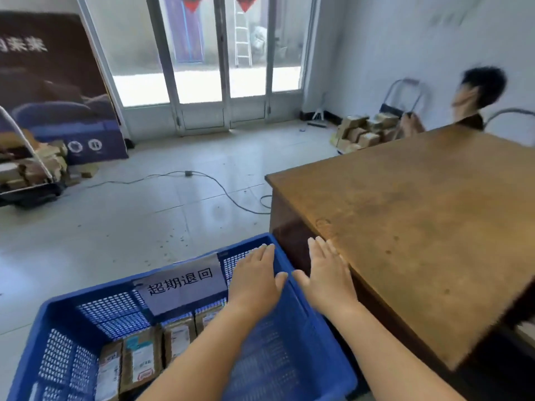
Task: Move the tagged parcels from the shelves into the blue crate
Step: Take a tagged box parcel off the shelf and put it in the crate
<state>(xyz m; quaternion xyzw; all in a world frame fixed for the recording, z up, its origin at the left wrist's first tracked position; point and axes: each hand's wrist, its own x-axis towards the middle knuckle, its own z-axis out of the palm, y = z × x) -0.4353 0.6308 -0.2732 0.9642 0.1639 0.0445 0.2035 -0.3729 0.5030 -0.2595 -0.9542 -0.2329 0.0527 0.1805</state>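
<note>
Bright daylight (doors (225, 62)), edges blurred.

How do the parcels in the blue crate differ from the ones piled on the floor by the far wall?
The parcels in the crate stand on edge in a neat row with printed labels facing up; the floor pile is a loose heap, too blurred to show labels. The crate parcels sit inside the blue crate; the pile lies on bare tile beside a hand cart. Both look like brown cardboard.
</note>
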